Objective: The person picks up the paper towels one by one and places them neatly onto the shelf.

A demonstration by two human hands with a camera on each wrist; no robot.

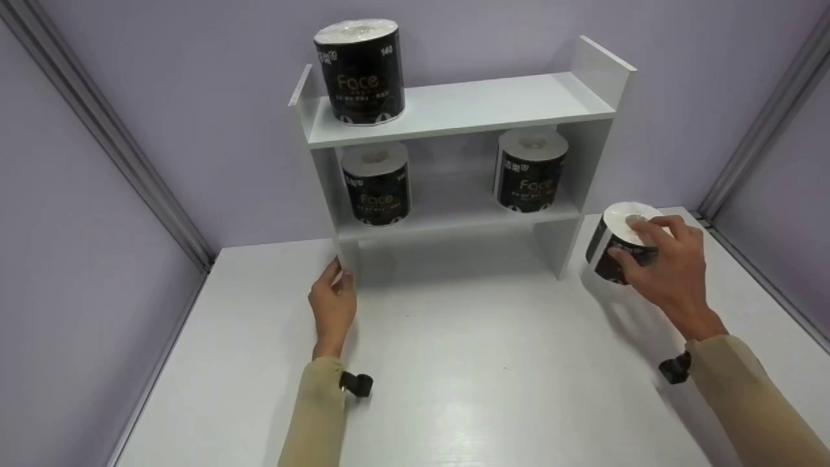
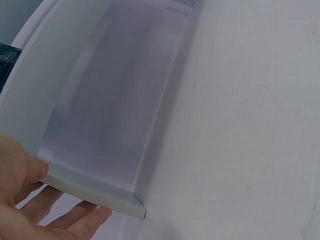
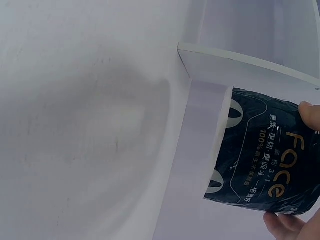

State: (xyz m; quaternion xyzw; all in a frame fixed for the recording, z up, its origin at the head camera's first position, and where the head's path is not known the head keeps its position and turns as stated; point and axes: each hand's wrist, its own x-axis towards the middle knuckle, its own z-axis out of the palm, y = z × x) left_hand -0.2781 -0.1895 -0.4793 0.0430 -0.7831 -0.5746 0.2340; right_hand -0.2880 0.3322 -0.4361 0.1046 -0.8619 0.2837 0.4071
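Note:
A toilet paper roll [image 1: 608,259] in a black "Face" wrapper is held by my right hand [image 1: 677,269], right of the white shelf [image 1: 454,225]. Thumb and fingers grip the roll's side and top; in the right wrist view the roll [image 3: 255,155] hangs off the table beside the shelf's side panel. My left hand [image 1: 334,305] pinches the lower front edge of the left side panel. The left wrist view shows the thumb inside that panel [image 2: 92,192] and the fingers outside.
One matching roll [image 1: 366,81] stands on the shelf's top board at the left. On the middle board are a left roll [image 1: 379,194] and a right roll [image 1: 530,178]. The white table [image 1: 454,363] meets purple-grey walls [image 1: 130,117] behind and at both sides.

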